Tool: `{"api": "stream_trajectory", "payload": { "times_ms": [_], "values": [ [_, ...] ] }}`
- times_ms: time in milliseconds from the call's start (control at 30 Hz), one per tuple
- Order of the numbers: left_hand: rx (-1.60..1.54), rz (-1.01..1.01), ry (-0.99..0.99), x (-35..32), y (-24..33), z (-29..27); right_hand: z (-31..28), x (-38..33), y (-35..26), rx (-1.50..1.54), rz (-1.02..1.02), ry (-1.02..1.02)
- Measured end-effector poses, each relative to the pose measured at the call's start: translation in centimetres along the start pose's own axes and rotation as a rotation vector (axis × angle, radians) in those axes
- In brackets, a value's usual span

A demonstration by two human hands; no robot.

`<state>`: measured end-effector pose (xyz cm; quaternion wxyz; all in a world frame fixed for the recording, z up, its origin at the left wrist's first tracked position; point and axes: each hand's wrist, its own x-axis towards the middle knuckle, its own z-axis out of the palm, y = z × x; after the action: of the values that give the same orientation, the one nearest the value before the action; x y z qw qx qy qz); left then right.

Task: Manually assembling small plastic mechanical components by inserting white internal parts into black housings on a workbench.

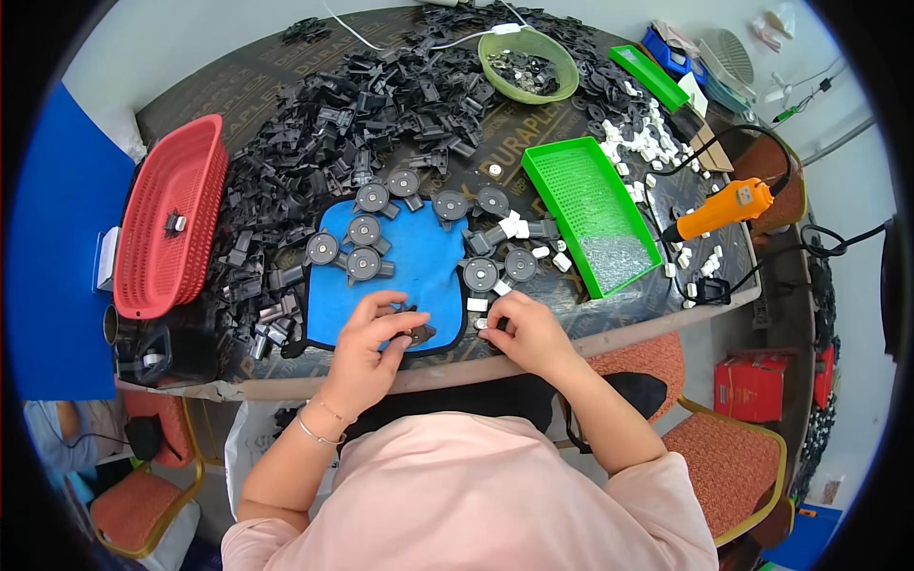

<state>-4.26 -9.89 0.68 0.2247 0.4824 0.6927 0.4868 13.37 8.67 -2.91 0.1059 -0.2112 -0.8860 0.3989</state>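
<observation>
My left hand [365, 341] is at the front of a blue cloth [328, 312], its thumb and fingers closed on a small black plastic part [421, 335]. To its right, my right hand [535, 335] pinches at a small white round piece [481, 324] just past the cloth's edge. A white block [477, 305] lies beside those fingertips. Several black parts with round discs [364, 231] rest on the cloth's far half. More disc parts [481, 274] sit along its right edge, near black pieces with white ends [515, 226].
Loose black plastic parts [381, 105] are heaped across the table's far and left side. A red basket [143, 285] stands left, a green tray [552, 195] right. Behind is a green bowl [562, 88] of metal bits. An orange electric screwdriver [725, 207] hangs above scattered white pieces [647, 138].
</observation>
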Motion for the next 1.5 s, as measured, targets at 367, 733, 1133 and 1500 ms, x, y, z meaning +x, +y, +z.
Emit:
{"api": "stream_trajectory", "payload": {
  "times_ms": [367,733,1133,1500],
  "values": [
    [-0.293,0.059,-0.089,2.2,2.5,3.8,-4.5,0.8,-7.6,-0.009,-0.175,-0.044],
    [0.104,0.108,0.001,-0.2,-0.3,1.3,-5.0,1.2,-4.3,0.096,-0.086,-0.229],
    [0.161,0.074,0.146,-1.0,-1.7,0.2,-4.3,2.3,-6.3,-0.466,-0.132,-0.476],
    [0.191,0.066,0.145,-1.6,-1.6,-0.2,-3.0,2.7,-7.1,-0.529,-0.08,-0.505]
  ]
}}
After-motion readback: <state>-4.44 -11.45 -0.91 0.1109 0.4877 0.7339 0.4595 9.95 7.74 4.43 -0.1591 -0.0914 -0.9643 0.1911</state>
